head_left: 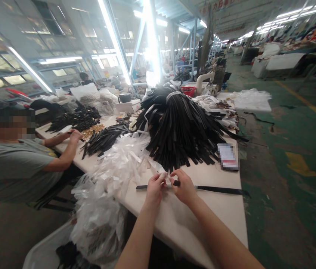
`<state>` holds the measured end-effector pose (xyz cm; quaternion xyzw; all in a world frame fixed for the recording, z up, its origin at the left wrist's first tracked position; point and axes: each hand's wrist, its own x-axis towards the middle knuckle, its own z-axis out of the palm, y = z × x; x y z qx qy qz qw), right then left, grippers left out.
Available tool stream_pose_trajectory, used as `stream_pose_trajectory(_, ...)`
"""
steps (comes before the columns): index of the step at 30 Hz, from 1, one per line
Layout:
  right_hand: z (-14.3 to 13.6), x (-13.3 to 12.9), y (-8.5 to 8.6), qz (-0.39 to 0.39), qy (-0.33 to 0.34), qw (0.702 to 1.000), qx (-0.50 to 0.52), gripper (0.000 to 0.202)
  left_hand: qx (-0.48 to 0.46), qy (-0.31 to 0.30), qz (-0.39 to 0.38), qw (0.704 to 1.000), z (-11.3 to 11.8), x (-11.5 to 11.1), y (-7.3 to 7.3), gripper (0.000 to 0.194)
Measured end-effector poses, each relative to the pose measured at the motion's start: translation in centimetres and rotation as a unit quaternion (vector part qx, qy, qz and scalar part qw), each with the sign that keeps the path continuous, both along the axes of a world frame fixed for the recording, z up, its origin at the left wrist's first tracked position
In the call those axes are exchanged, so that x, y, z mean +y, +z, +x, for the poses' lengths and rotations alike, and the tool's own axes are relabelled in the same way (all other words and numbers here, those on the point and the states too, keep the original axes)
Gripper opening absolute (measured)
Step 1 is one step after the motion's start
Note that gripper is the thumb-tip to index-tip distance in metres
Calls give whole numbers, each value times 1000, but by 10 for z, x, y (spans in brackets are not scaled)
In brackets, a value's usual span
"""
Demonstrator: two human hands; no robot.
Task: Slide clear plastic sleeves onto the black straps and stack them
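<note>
My left hand point(155, 188) is closed in a pinch on a thin white plastic strip point(158, 167) that rises from its fingertips. Beside it, my right hand point(185, 188) has its thumb and forefinger close to the same white strip, and a short black strap end point(176, 183) pokes out from its curled fingers. A flat black strap point(222, 190) lies across the table, passing behind both hands; whether that end belongs to it is hidden. Just beyond my fingers, a large bundle of black straps point(184, 127) spreads out, tied near its top with a pale band.
Crumpled translucent plastic strips point(124, 157) heap up at the left and spill off the table point(225, 220). A phone-like object point(228, 157) lies near the right edge. A co-worker point(15, 164) sits at the left, near loose black straps point(107, 138) and gold-coloured pieces point(92, 131).
</note>
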<state>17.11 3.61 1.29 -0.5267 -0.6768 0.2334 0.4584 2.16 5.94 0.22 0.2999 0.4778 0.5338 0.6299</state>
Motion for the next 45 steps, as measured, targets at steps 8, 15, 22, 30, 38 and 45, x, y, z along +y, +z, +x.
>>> stream_pose_trajectory(8, 14, 14, -10, -157, 62, 980, 102, 37, -37, -18, 6, 999, 4, 0, -1, 38)
stream_pose_trajectory(15, 13, 15, -13, -209, 140, 946, 204, 41, -100, -97, 21, 990, 6, 0, -5, 37)
stream_pose_trajectory(22, 11, 15, -17, -251, 108, 910, 312, 31, -107, -134, 35, 985, 8, -1, -1, 32)
stream_pose_trajectory(30, 8, 18, -21, -164, 8, 964, 211, 18, -53, -104, 21, 993, 10, -5, 0, 32)
stream_pose_trajectory(38, 6, 9, -11, -152, 46, 960, 230, 20, -43, 70, -41, 996, 7, 4, 2, 34)
stream_pose_trajectory(45, -1, 4, -5, -250, 175, 910, 281, 48, -70, 97, -24, 992, 1, 9, 17, 36)
